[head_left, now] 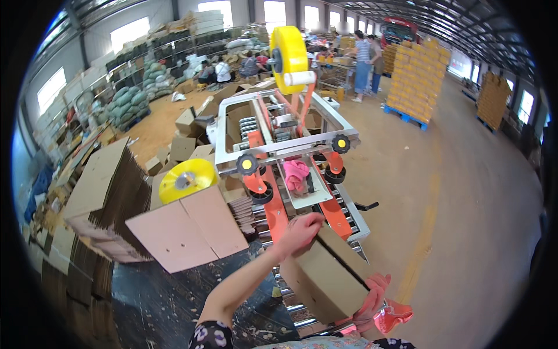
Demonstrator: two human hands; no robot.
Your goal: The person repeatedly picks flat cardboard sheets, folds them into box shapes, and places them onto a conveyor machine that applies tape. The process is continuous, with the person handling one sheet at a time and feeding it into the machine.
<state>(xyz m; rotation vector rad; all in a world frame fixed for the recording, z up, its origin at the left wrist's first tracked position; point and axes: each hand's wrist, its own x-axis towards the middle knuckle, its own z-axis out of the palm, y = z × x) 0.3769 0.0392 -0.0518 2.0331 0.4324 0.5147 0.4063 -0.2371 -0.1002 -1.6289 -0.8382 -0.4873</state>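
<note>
In front of me a brown cardboard box [325, 279] lies slightly askew on a roller conveyor [295, 308], its top flaps almost meeting along a dark gap. My left hand [299, 234] is closed on the flaps at the box's far end. At the near right end, my right hand [373, 298] grips the corner, fingers bent over the edge. Beside that wrist hangs a coral-red piece of cloth or plastic [395, 317]. Just beyond the box stands a carton-taping machine [285, 152] with orange side rails and a yellow tape roll [290, 58] on top.
A pink cloth [296, 173] lies on the machine's white plate. To the left are flat cardboard sheets [186, 230], another yellow tape roll [187, 180] and stacked flattened cartons [104, 186]. A black tabletop [192, 299] adjoins the rollers. Pallets of yellow cartons [418, 78] and people stand farther back.
</note>
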